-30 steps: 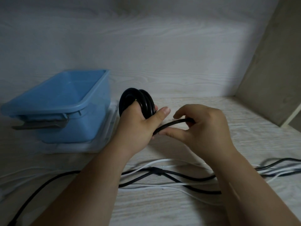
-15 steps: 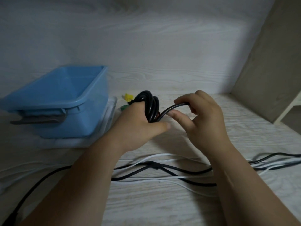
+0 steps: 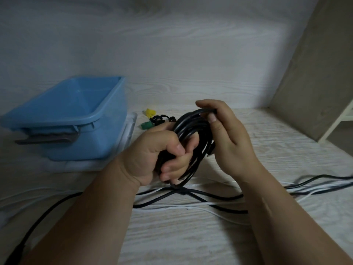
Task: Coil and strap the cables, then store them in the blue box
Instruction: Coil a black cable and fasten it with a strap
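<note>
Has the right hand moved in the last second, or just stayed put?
Yes. Against the blue box, which holds its place, the right hand has risen and now pinches the top of the black coil.

I am sitting in what is looking like a home storage nook: a pale wood-grain surface (image 3: 172, 243) is carrying the blue box (image 3: 99, 144), a matching panelled wall (image 3: 172, 54) is rising behind the box, and a plain grey side panel (image 3: 321, 73) is closing things in far to its right.
</note>
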